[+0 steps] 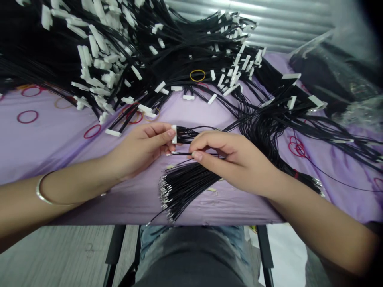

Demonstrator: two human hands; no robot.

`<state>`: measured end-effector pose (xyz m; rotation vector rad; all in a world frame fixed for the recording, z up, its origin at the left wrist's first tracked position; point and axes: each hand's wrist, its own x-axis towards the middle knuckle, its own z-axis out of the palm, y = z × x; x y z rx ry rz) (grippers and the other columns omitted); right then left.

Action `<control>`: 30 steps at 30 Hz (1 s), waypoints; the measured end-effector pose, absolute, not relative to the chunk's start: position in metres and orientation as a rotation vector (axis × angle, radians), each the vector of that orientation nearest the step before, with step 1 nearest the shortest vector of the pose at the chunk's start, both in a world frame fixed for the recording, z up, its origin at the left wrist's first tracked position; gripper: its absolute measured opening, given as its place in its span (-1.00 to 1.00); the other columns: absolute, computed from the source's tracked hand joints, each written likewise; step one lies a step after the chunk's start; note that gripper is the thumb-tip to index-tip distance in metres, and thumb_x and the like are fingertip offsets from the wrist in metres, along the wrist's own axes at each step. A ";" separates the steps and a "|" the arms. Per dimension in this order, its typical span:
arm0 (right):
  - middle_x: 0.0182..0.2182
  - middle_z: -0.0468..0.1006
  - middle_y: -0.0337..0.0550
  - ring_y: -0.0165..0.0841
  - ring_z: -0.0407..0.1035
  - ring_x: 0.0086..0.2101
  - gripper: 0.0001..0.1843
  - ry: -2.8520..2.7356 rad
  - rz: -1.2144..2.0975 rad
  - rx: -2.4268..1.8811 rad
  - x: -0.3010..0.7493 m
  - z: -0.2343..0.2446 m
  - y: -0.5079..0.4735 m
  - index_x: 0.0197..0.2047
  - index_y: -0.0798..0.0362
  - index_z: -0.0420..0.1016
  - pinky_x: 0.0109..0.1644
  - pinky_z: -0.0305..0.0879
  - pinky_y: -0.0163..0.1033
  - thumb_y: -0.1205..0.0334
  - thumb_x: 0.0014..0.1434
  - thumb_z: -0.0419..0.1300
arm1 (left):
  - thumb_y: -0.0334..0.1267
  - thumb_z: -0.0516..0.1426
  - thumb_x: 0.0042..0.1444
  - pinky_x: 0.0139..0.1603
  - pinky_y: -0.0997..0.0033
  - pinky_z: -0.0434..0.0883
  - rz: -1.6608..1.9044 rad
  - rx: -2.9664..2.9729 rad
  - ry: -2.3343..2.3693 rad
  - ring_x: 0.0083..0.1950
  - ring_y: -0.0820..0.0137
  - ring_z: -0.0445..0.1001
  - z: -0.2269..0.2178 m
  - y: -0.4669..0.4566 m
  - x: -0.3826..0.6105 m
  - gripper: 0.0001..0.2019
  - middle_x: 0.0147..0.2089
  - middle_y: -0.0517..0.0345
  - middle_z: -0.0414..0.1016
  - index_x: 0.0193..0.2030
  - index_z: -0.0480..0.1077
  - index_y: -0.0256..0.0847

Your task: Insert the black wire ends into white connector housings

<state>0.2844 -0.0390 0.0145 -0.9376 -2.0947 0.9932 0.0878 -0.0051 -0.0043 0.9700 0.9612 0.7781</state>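
My left hand [149,143] is closed, with thumb and fingers pinching a white connector housing [174,134]. Several black wires [187,134] run out of its right side, passing behind my right hand [223,153]. Thumb and forefinger of that right hand pinch a single black wire [183,154]. Its metal terminal end points left, close beneath the connector and by the left fingertips. Just below both hands, a fanned bundle of loose black wires [188,183] lies on the purple cloth, silvery terminals at its left end.
Big heaps of black cables with white connectors [101,52] fill the back of the purple-covered table [54,131]. Red rubber bands [27,116] and a yellow rubber band [198,75] lie about. Clear plastic bags [359,95] sit at the right. The table's front edge is near my lap.
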 end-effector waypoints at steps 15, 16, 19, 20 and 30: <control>-0.52 0.52 -0.25 -0.50 0.34 -0.50 -0.91 -1.834 1.041 -1.166 0.295 0.029 -0.031 -0.47 0.10 0.53 -0.45 0.29 -0.37 0.45 0.00 0.27 | -0.28 0.30 0.07 -0.42 0.63 0.34 0.713 1.011 0.703 -0.47 0.53 0.36 -0.011 -0.006 0.080 -0.84 -0.48 0.13 0.42 -0.36 0.49 -0.37; -0.52 0.53 -0.24 -0.48 0.35 -0.50 -0.90 -1.832 1.019 -1.197 0.294 0.028 -0.031 -0.48 0.09 0.53 -0.46 0.29 -0.35 0.46 -0.01 0.27 | -0.27 0.30 0.08 -0.42 0.63 0.34 0.703 1.008 0.694 -0.47 0.53 0.36 -0.011 -0.006 0.080 -0.84 -0.48 0.13 0.42 -0.35 0.50 -0.36; -0.49 0.54 -0.21 -0.43 0.37 -0.49 -0.89 -1.834 1.006 -1.254 0.293 0.026 -0.032 -0.49 0.08 0.54 -0.47 0.27 -0.32 0.47 -0.02 0.26 | -0.27 0.29 0.10 -0.43 0.64 0.33 0.675 1.033 0.690 -0.47 0.53 0.37 -0.009 -0.007 0.080 -0.85 -0.49 0.14 0.44 -0.33 0.52 -0.34; -0.49 0.54 -0.21 -0.43 0.37 -0.49 -0.88 -1.841 0.995 -1.263 0.293 0.026 -0.032 -0.50 0.08 0.53 -0.47 0.25 -0.32 0.47 -0.03 0.25 | -0.26 0.29 0.10 -0.44 0.64 0.33 0.675 1.047 0.689 -0.48 0.53 0.37 -0.008 -0.007 0.079 -0.85 -0.50 0.14 0.44 -0.31 0.52 -0.34; -0.59 0.43 -0.28 -0.49 0.24 -0.56 -0.84 -1.984 0.764 -1.301 0.291 0.029 -0.039 -0.55 0.09 0.48 -0.50 0.13 -0.30 0.50 -0.02 0.24 | -0.22 0.26 0.14 -0.38 0.60 0.34 0.693 1.224 0.758 -0.45 0.50 0.38 -0.014 -0.006 0.077 -0.86 -0.49 0.18 0.46 -0.31 0.52 -0.27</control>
